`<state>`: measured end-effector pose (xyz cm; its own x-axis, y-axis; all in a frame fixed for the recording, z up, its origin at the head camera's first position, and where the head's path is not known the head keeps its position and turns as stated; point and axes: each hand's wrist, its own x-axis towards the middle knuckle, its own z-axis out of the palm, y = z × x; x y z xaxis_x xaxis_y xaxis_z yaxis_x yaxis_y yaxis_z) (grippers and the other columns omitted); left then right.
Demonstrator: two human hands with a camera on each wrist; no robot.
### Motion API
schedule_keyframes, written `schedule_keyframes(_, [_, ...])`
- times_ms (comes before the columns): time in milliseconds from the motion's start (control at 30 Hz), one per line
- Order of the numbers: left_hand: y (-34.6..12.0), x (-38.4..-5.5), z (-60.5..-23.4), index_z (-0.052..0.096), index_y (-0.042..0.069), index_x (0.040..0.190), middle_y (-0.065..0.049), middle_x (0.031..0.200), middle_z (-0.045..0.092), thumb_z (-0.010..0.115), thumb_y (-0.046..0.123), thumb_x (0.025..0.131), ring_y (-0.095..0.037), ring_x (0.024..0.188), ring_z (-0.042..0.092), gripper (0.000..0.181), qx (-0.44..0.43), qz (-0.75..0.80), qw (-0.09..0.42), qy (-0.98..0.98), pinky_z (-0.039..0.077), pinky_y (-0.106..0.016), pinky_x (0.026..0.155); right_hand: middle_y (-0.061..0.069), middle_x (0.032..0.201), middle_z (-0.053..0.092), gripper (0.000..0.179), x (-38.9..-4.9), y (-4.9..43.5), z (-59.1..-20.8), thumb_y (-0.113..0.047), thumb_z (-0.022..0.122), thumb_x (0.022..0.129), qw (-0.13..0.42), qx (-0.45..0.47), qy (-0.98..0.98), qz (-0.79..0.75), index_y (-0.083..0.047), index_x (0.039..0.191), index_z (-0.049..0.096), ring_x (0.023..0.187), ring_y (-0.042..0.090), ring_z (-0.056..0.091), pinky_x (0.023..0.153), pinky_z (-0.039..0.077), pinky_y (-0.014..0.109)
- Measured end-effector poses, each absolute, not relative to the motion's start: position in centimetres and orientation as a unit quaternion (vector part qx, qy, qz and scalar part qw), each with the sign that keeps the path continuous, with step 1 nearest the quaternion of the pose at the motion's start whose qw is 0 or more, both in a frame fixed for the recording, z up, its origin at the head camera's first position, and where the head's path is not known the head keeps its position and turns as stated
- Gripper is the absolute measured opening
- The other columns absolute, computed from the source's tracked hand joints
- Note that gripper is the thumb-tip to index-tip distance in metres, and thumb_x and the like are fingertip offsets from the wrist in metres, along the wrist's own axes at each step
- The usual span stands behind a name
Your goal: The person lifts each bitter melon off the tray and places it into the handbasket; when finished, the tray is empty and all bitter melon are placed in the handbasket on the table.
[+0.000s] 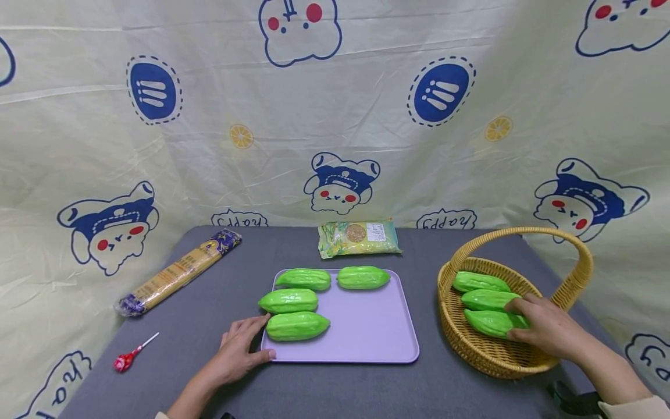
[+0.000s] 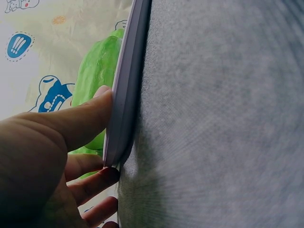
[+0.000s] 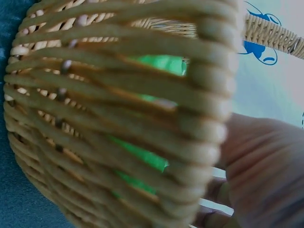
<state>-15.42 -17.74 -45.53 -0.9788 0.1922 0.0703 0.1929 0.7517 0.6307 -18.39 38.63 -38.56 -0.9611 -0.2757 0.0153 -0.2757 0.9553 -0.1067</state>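
Observation:
The lilac tray (image 1: 366, 326) carries several glossy green, ridged bitter melons, one of them the front bitter melon (image 1: 297, 326). My left hand (image 1: 239, 351) holds the tray's near left corner, its thumb (image 2: 92, 114) on the near rim and its fingers around the left side. On the right, a wicker basket (image 1: 451, 331) with a tall handle contains three more bitter melons in a row. Reaching in over the basket's rim, my right hand (image 1: 549, 326) grips the nearest bitter melon (image 1: 489, 323) by its right end. The basket weave hides most of that grip in the right wrist view.
A long pack of noodles (image 1: 180, 272) lies slanted at the back left, and a red lollipop (image 1: 125, 359) in front of it. Behind the tray lies a green-yellow food packet (image 1: 358, 238). A printed curtain (image 1: 377, 134) hangs around the grey table (image 1: 230, 297).

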Motion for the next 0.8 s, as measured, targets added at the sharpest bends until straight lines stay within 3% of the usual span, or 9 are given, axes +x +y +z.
schedule_keyframes(433, [-17.7, -15.4, -45.6, 0.047, 0.011, 0.138, -0.014, 0.137, 0.05, 0.075, 0.036, 0.075, -0.033, 0.126, 0.038, 0.073, -0.1, -0.338, 0.0, -0.936, 0.025, -0.056, 0.099, 0.011, 0.102, 0.064, 0.046, -17.2, 36.0, -36.6, -0.034, 0.078, 0.072, 0.046, 0.152, -0.985, 0.067, -0.008, 0.108, 0.065, 0.094, 0.035, 0.059, 0.075, 0.046, 0.051])
schedule_keyframes(800, [-17.7, -15.4, -45.6, 0.048, 0.011, 0.138, -0.014, 0.137, 0.05, 0.076, 0.035, 0.075, -0.033, 0.126, 0.038, 0.073, -0.1, -0.338, 0.001, -0.936, 0.025, -0.057, 0.099, 0.009, 0.107, 0.063, 0.043, -15.8, 32.4, -35.2, -0.03, 0.077, 0.075, 0.079, 0.179, -0.978, 0.079, -0.011, 0.111, 0.064, 0.1, 0.034, 0.057, 0.08, 0.046, 0.052])
